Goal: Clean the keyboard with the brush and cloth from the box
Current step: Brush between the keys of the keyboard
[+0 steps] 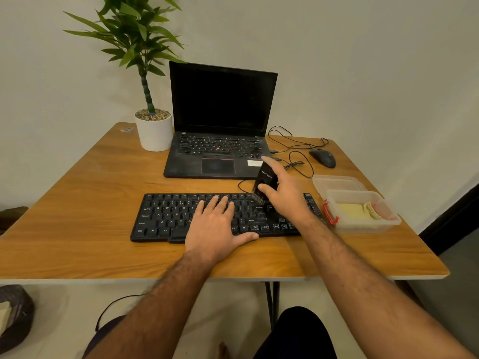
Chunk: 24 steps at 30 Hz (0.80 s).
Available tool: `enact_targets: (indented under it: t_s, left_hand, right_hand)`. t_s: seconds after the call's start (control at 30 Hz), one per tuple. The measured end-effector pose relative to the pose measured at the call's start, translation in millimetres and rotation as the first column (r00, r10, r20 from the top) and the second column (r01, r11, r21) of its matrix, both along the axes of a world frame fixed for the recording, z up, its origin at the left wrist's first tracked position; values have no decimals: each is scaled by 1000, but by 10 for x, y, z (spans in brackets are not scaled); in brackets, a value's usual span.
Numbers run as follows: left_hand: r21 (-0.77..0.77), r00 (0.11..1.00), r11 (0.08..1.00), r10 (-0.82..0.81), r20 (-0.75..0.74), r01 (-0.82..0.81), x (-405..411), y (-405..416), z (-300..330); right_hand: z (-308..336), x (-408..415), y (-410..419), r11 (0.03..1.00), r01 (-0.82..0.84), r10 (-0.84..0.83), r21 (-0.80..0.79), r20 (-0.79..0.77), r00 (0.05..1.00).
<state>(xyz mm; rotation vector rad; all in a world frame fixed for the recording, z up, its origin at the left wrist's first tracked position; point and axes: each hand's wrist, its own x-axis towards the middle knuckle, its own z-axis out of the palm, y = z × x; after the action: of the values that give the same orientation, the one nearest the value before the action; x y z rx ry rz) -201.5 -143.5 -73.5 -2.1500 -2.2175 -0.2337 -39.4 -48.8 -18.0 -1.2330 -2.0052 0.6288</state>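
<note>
right hand grips a black brush, thumb and fingers curled round its body, bristles pointing down and touching the top rows of the black keyboard toward its right side. left hand lies flat on the keyboard's middle, fingers straight and spread over the keys, thumb out along the front edge. keyboard sits near the front of a wooden table.

just right of the keyboard: a clear plastic box, open, red latch on its left end, yellow cloth folded inside. its lid lies just behind it.

behind the keyboard: open black laptop, screen dark. black mouse to its right, cable looped on the table. potted plant to the laptop's left.
</note>
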Motion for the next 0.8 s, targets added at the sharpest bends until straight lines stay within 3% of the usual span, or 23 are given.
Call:
enact_targets:
  t_s: [0.23, 0.5, 0.7, 0.8]
  left_hand:
    - [5, 1000, 1000, -8, 8, 8, -13, 1, -7]
    - [11, 1000, 1000, -6, 3, 6, -6, -5, -11]
    - [12, 1000, 1000, -12, 8, 12, -11, 2, -13]
    - [4, 1000, 1000, -16, 5, 16, -12, -4, -11]
  right_hand:
    - [59, 174, -69, 972, -175, 179, -158, 14, 984]
    - [-98, -2, -156, 999, -23, 22, 37, 31, 999]
    - [25, 239, -272, 993, -101, 109, -66, 120, 987]
    - [41, 168, -195, 996, -68, 74, -55, 117, 990]
